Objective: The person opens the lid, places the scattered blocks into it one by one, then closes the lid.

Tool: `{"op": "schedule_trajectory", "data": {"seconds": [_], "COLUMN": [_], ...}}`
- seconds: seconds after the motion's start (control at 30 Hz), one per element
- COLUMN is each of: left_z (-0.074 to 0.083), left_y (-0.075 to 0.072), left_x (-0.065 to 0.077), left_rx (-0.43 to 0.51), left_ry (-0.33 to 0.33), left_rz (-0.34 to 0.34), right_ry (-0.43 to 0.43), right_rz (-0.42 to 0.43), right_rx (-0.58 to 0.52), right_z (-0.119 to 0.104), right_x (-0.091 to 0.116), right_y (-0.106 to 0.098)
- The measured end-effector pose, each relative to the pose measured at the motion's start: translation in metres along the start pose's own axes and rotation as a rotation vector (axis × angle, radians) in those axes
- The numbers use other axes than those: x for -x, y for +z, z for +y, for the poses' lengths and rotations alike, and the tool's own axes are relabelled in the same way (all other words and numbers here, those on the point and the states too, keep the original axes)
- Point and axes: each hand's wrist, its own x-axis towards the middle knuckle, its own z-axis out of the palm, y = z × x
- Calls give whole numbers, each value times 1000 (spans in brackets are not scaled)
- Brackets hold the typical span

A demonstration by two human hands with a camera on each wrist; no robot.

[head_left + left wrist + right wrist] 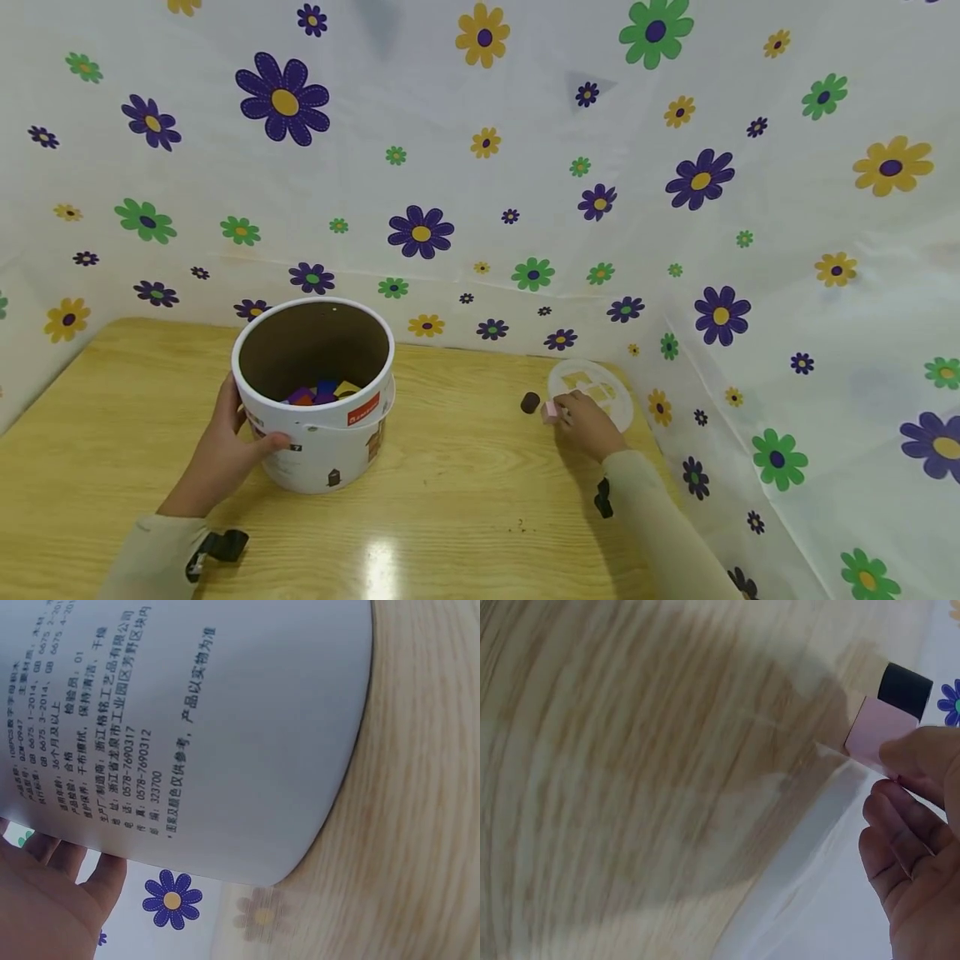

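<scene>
My left hand [227, 457] holds the side of a white bucket [330, 446], its thumb across the front and the other fingers round the left. The left wrist view shows printed text on the bucket's wall [247, 750], with fingers of the hand [56, 900] against it. Coloured blocks [322, 392] lie inside the bucket. Over on the right, my right hand [588, 423] pinches a pink block [550, 412] between thumb and fingers, low over the table; the right wrist view shows the block [877, 731] closely. Just left of it is a dark brown block [530, 402].
A round white disc [624, 410] with wood-coloured patches lies beneath and behind my right hand. The wooden table [450, 500] meets a white flower-print cloth [450, 183] at the back and right. Small dark crumbs [517, 526] lie near the front.
</scene>
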Motion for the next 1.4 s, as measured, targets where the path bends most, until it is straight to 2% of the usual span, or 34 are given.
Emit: {"op": "schedule_trajectory", "data": {"seconds": [0.23,0.5,0.8,1.03,1.27,1.4], "left_z": [0,-1,-1,-1,1,1], "left_y": [2,1,2,1,-3,-4], "left_x": [0,1,2,2,0,-1], "left_rx": [8,17,7,-5,-37,-21], "left_ry": [15,9,22,23,37,55], "left_rz": [2,-4,-2,-9,-10,-6], "right_ry": [50,98,82,107,68,79], "right_rz": [54,53,83,74,86,82], "right_rx": [-62,-157,-214,-292,-305,-330], "right_z": [0,-13,-21,-21,-25,-29], "right_x": [3,8,15,14,15,15], "right_y": [4,9,14,21,25,25]}}
